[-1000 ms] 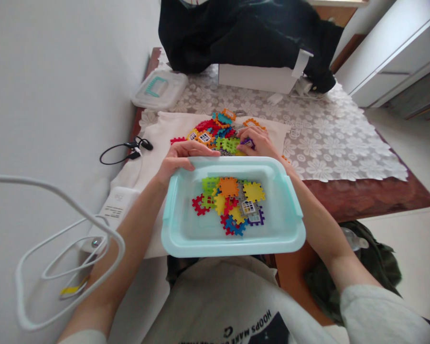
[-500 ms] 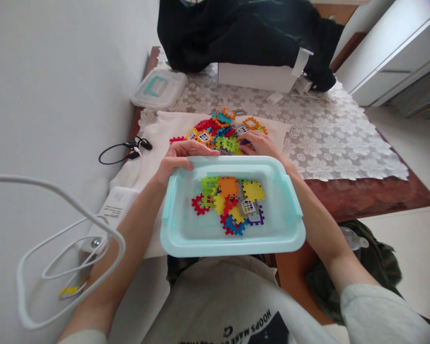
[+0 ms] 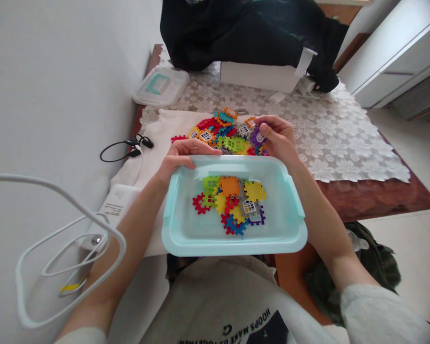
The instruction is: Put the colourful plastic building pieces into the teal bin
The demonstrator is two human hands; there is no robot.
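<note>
My left hand [image 3: 181,155] grips the far left rim of a light-teal plastic box [image 3: 186,239], thumb inside and fingers over the edge. Several notched plastic building tiles lie in the box, among them an orange tile [image 3: 230,186], a yellow tile [image 3: 255,191] and a grey window tile [image 3: 249,207]. Beyond the box, my right hand [image 3: 279,136] pinches a purple window tile [image 3: 258,137] between thumb and fingers, just above the right side of a pile of mixed tiles [image 3: 208,125] on a pale cloth.
A clear lid with a teal handle [image 3: 161,87] lies at the back left. Black earphones [image 3: 129,147] and a white power strip [image 3: 118,205] are by the left wall, where a white cable [image 3: 68,191] loops. Black fabric [image 3: 251,33] covers a white box [image 3: 256,76] at the back.
My right hand has lifted off the pile and moved slightly right, now with a purple window tile in its fingers. My left hand keeps its hold on the box.
</note>
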